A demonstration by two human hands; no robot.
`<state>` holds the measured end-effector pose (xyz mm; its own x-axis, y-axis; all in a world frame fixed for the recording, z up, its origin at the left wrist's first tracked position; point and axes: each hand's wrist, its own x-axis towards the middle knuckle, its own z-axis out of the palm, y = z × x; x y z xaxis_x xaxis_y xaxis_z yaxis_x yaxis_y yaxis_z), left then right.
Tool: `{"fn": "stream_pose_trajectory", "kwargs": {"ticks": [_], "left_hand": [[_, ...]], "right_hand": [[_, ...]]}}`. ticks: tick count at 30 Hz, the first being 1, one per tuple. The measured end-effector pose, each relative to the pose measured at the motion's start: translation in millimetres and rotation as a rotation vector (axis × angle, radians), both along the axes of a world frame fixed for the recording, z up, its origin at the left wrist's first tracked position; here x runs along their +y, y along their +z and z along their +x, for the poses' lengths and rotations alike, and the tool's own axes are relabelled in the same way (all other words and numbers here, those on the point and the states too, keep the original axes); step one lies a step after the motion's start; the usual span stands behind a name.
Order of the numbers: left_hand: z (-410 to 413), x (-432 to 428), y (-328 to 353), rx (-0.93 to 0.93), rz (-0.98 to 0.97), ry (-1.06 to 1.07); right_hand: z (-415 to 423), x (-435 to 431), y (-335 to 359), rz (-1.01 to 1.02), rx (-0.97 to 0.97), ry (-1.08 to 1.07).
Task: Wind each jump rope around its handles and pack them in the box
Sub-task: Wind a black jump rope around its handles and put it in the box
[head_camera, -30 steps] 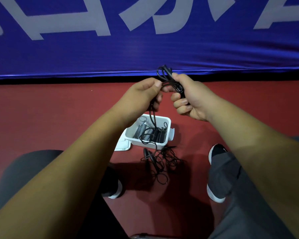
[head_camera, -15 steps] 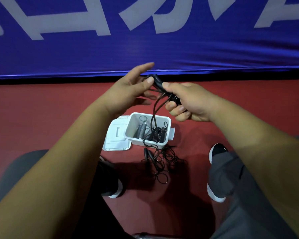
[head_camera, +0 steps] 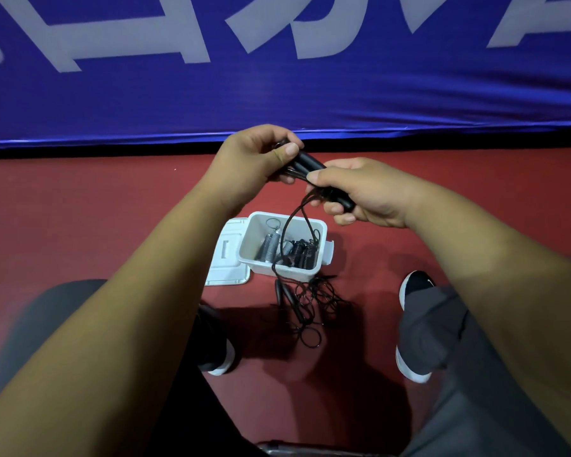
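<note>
Now my left hand [head_camera: 251, 159] has closed again. Half a second ago its fingers were spread, with only the thumb touching. In this frame the fingers and thumb are curled round the far end of the black handles [head_camera: 310, 161], up near the foot of the blue banner [head_camera: 277, 94]. My right hand [head_camera: 366, 192] has not let go: it grips the near end of the same pair, thumb on top, fingers wrapped under. So both hands are holding the bundle, and neither is free.

I read that open-then-close as one more turn laid round the handles. Some cord seems to lie across them between my two thumbs, though I cannot count the wraps. The rope [head_camera: 285, 229] leaves the bundle beside my right thumb and hangs in a slack curve in front of the white box [head_camera: 322, 232]. It then runs down into loose coils [head_camera: 310, 301] on the red floor [head_camera: 112, 209], just on my side of the box.

That pile says plenty is left to wind. The box stands open with its lid [head_camera: 226, 262] lying against its left side. Coiled grey and black items are already inside. My guess is several more turns before this rope can be packed.
</note>
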<state>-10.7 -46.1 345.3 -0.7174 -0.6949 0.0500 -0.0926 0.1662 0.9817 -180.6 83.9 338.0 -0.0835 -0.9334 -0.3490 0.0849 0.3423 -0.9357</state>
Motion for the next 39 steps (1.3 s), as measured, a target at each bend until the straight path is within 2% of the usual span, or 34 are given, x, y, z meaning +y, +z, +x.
{"fn": "stream_pose_trajectory", "kwargs": {"ticks": [10,20,23,25,27,30,36,39], "left_hand": [[-6,7,0,0.006,-0.057,0.065],[-10,8,-2,0.037,0.028,0.084],[-13,8,-5,0.066,0.137,0.091],[-16,7,-11,-0.024,0.302,0.037],[-19,7,-23,-0.154,0.427,-0.123],[-16,17,-37,-0.283,0.36,-0.276],[-9,21,-29,-0.121,0.272,-0.308],[-8,24,-14,-0.091,0.205,-0.398]], "right_hand": [[-11,2,6,0.052,0.051,0.073],[-7,-5,6,0.044,0.004,0.108],[-7,-6,7,0.02,0.027,0.078],[-8,-6,8,-0.005,0.016,0.029],[-13,-5,10,-0.03,-0.008,-0.024],[-24,-1,15,-0.043,-0.032,-0.06],[-40,7,21,-0.099,-0.084,-0.139],[-44,10,23,-0.102,-0.142,-0.181]]}}
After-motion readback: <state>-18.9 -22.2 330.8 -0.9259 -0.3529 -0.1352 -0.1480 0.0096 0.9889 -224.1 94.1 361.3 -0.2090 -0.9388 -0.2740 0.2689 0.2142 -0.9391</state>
